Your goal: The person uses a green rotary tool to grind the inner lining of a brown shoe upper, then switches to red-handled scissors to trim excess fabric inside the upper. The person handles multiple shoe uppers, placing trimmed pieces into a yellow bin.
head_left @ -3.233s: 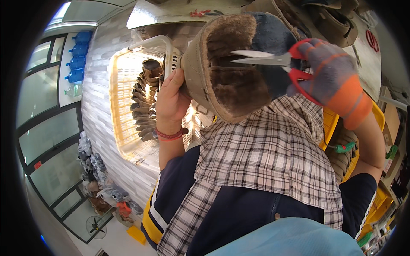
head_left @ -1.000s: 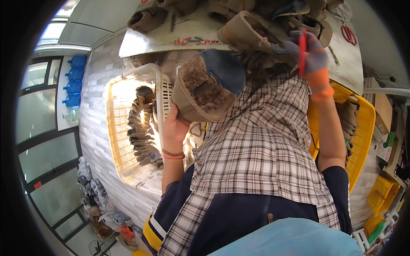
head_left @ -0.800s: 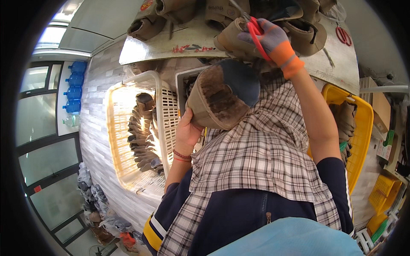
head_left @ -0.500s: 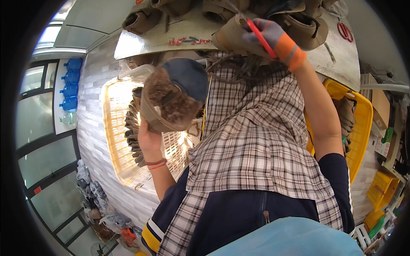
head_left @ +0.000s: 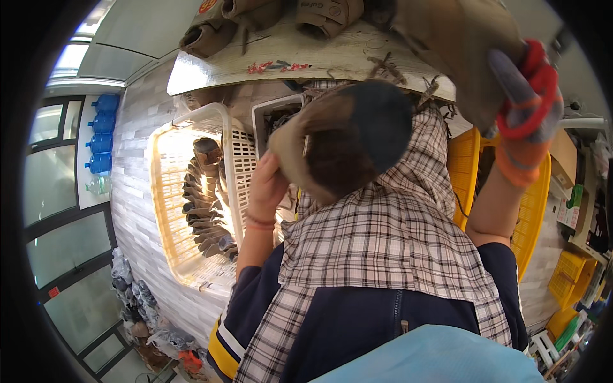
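Observation:
My bare left hand (head_left: 263, 185) grips the rim of a brown fur-lined cap (head_left: 297, 143) with a dark blue lining, tilted in front of my apron and smeared by motion. My right hand (head_left: 525, 118), in a grey and orange glove, is raised at the far right. Its fingers are closed round red-handled scissors (head_left: 548, 105), whose blades are hidden. Against the same fingers is a blurred brown cap-like piece (head_left: 456, 48), apparently held too. Further brown pieces (head_left: 329, 18) stand along the back of the white table (head_left: 223, 70).
At left stands a pale plastic basket (head_left: 167, 236) with a row of stacked brown pieces (head_left: 211, 217). A grey bin (head_left: 258, 121) is beside it under the table edge. A yellow crate (head_left: 535, 236) stands to my right. Cut straps (head_left: 386, 67) lie on the table.
My left hand has brought the fur-lined cap rightward, across my lap. My right hand has moved right with the scissors, and a brown piece has come off the table edge with it.

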Tool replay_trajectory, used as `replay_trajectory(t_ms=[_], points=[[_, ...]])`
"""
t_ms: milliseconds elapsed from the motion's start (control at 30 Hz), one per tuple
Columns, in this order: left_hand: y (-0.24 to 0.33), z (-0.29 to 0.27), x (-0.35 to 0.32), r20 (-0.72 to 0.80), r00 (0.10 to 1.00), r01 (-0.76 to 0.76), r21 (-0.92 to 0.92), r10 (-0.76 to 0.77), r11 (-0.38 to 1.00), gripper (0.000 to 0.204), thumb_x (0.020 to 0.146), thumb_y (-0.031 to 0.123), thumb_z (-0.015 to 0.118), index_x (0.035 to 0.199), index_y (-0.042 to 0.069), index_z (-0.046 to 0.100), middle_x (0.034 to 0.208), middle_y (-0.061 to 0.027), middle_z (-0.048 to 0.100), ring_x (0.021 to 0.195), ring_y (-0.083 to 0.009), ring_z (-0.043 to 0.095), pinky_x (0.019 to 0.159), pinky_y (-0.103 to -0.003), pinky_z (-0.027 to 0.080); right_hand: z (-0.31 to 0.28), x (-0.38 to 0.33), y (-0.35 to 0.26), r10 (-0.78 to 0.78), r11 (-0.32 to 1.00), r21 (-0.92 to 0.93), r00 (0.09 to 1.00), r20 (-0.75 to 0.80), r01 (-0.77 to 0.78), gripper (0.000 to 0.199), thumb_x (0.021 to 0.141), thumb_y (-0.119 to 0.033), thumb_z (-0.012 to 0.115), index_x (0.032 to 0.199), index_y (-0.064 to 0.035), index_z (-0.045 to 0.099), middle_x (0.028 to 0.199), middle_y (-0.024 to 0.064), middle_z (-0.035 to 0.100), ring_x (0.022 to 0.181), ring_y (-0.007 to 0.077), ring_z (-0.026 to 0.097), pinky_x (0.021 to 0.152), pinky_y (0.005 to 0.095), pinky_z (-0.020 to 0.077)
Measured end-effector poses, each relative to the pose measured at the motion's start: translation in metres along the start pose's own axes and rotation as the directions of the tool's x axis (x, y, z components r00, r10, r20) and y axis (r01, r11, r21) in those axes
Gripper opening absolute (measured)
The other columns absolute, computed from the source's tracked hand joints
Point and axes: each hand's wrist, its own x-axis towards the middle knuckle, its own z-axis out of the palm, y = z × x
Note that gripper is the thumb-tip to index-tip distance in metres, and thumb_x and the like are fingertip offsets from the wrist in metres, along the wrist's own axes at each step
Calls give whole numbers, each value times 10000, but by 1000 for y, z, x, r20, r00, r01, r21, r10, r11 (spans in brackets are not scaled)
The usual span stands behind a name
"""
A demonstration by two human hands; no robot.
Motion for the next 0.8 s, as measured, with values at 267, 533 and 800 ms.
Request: replay_trajectory(t_ms=[267, 533, 800], points=[[-105, 71, 90, 263, 810, 273, 621, -524, 735, 414, 952, 252, 506, 1269, -9, 456, 1168, -49, 561, 1014, -151, 543, 894, -273, 439, 79, -150, 3, 820, 530, 464, 568, -67, -710, 273, 761, -97, 740, 967, -16, 580, 792, -31, 551, 720, 94, 492, 643, 263, 428], [-57, 58, 140, 660, 730, -497, 692, 180, -524, 584, 783, 227, 659, 1324, 174, 447, 1298, -149, 417, 1252, -355, 352, 1049, -523, 238, 85, -166, -41, 838, 490, 530, 542, -67, -692, 293, 783, -76, 690, 1036, 27, 586, 934, 67, 636, 860, 141, 578, 782, 276, 453], [-85, 69, 220, 709, 668, -705, 504, -228, -498, 565, 704, 341, 729, 1200, 177, 516, 1330, -114, 414, 1334, -332, 266, 1060, -629, 150, 91, -169, -35, 824, 512, 501, 564, -58, -697, 299, 790, -87, 690, 1040, 33, 580, 942, 66, 636, 869, 146, 583, 786, 274, 455]])
